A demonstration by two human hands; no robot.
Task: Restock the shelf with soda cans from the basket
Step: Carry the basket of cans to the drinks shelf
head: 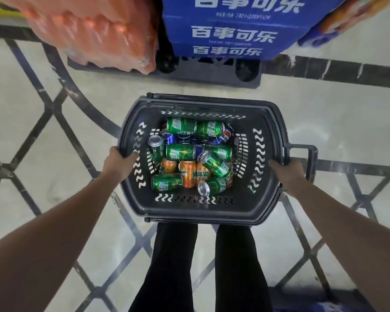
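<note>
Between my hands | basket [131, 199] full of soda cans [190, 158] lying flat | left hand [119, 161] and right hand [286, 171] each grip a side rim | cans sit about midway, shelf not seen

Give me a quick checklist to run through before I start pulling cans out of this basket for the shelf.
1. Grip on the black plastic basket: left hand and right hand each hold a side rim: ok.
2. Basket level, nothing spilling: ok.
3. Stock to shelve: green soda cans, orange soda cans and blue soda cans lie jumbled on their sides inside: ok.
4. A free hand for picking: both are on the basket: not ok.
5. Target shelf in sight: only stacked blue cardboard cases and an orange shrink-wrapped pack on a pallet ahead: cannot tell.
</note>
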